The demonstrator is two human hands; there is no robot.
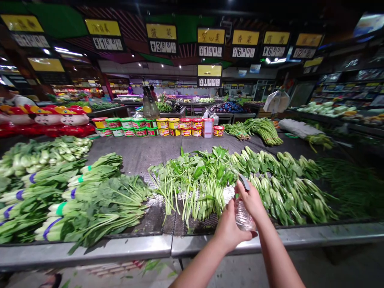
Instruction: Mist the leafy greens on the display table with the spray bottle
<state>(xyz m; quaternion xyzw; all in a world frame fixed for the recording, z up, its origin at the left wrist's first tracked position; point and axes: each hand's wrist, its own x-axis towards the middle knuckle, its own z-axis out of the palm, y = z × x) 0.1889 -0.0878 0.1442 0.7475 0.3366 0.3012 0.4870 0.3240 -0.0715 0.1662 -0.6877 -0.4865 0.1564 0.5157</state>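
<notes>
Both my hands hold a clear plastic spray bottle over the front edge of a vegetable stand. My left hand cups the bottle's body from below. My right hand wraps the top, with its fingers closed around the grey sprayer head. The nozzle points toward a pile of long-stemmed leafy greens. Rows of small bok choy lie just to the right of my hands.
Banded bundles of leafy greens fill the left of the dark mesh counter. Colourful tubs line the back, beside red cartoon figures. Price signs hang overhead. A metal rim edges the stand.
</notes>
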